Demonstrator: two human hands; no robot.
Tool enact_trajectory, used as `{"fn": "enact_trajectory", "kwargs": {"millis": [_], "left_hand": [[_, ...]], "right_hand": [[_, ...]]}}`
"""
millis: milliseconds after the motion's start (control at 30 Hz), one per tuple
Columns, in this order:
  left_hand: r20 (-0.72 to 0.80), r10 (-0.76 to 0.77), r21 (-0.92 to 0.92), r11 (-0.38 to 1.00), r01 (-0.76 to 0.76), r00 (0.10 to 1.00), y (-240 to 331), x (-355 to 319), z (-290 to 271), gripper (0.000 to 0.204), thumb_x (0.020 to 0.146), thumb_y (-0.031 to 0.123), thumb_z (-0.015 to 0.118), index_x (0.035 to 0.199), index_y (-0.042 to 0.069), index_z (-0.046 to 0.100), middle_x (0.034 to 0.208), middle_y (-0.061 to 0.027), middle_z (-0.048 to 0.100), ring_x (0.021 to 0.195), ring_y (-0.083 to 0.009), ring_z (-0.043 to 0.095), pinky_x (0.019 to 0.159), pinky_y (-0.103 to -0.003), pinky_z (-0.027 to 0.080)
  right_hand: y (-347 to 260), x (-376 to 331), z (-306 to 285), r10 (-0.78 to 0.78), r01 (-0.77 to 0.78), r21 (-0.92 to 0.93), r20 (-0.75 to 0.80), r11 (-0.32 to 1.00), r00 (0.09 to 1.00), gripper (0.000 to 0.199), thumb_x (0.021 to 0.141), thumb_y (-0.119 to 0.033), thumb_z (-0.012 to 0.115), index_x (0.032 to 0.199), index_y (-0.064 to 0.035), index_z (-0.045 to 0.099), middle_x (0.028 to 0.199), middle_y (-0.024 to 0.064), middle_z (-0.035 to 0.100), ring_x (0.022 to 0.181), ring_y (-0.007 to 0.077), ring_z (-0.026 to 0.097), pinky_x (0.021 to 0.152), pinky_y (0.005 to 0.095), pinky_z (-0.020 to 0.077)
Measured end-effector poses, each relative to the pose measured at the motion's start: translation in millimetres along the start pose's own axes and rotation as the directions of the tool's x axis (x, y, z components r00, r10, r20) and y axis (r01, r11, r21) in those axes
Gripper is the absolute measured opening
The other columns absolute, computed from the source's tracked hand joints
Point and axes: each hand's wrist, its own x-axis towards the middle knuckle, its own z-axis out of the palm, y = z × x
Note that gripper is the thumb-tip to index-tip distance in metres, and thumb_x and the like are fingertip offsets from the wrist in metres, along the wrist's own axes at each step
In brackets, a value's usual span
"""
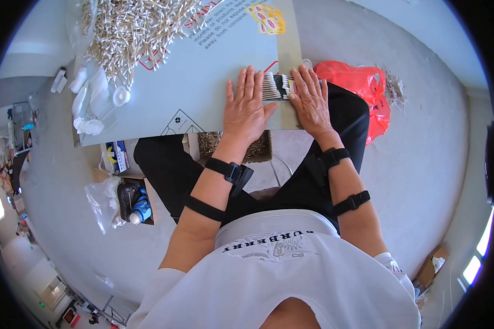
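My left hand (246, 104) lies flat on the pale board (170, 90), its fingers stretched away from me and its thumb out to the right. Close to its fingers is a neat row of white cotton swabs (269, 86), laid side by side. A dark green strip (279, 86) lies between that row and a second set of white swab tips (286, 85). My right hand (313, 101) rests flat over the right end of these, fingers extended; what lies beneath its palm is hidden. A large loose heap of cotton swabs (129, 35) covers the board's far left.
Clear plastic packaging (97, 88) and a white ring-shaped roll (121, 96) sit at the board's left edge. On the right is a red plastic bag (348, 77). Below the board stand a carton of swabs (263, 148) and a box with a blue bottle (141, 209).
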Motion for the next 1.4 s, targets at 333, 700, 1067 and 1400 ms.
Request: {"fn": "enact_trajectory", "kwargs": {"millis": [333, 700, 1067, 1400], "left_hand": [[-0.013, 0.007, -0.057, 0.998, -0.007, 1.000, 22, 3, 8, 0.077, 0.091, 0.046, 0.054, 0.149, 0.006, 0.024, 0.156, -0.0143, 0.020, 0.146, -0.0282, 0.016, 0.117, -0.050, 0.010], [0.016, 0.082, -0.047, 0.996, -0.081, 0.997, 26, 7, 7, 0.076, 0.090, 0.048, 0.054, 0.148, 0.005, 0.027, 0.156, -0.0151, 0.022, 0.146, -0.0270, 0.016, 0.117, -0.049, 0.011], [-0.346, -0.070, -0.574, 0.804, -0.153, 0.936, 19, 24, 12, 0.054, 0.099, 0.021, 0.046, 0.144, -0.002, 0.029, 0.147, -0.0218, 0.034, 0.137, -0.0346, 0.033, 0.113, -0.043, 0.025], [-0.275, -0.295, -0.857, 0.506, -0.095, 0.915, 42, 36, 18, 0.047, 0.103, 0.027, 0.038, 0.140, -0.002, 0.038, 0.143, -0.0180, 0.041, 0.133, -0.0278, 0.039, 0.110, -0.035, 0.029]], "right_hand": [[-1, 0, 1, 0.017, -0.017, 0.053, 0.003, 0.998, 1.000, 0.057, 0.098, -0.043, 0.043, 0.148, -0.0179, 0.032, 0.155, 0.0078, 0.025, 0.144, 0.0284, 0.019, 0.116, 0.0514, 0.0098], [-1, 0, 1, -0.010, 0.012, 0.077, -0.023, 0.997, 1.000, 0.056, 0.097, -0.039, 0.046, 0.147, -0.0175, 0.033, 0.155, 0.0082, 0.025, 0.144, 0.0285, 0.021, 0.116, 0.0505, 0.0113], [30, 8, 3, 0.394, -0.152, 0.514, -0.402, 0.844, 0.827, 0.039, 0.097, -0.032, 0.053, 0.127, -0.0081, 0.058, 0.129, 0.0146, 0.054, 0.117, 0.0255, 0.053, 0.099, 0.0371, 0.0397], [15, 18, 9, 0.576, -0.220, 0.954, 0.066, 0.203, 0.815, 0.027, 0.094, -0.028, 0.064, 0.086, -0.0026, 0.066, 0.073, -0.0049, 0.055, 0.070, 0.0045, 0.044, 0.064, 0.0229, 0.0397]]}}
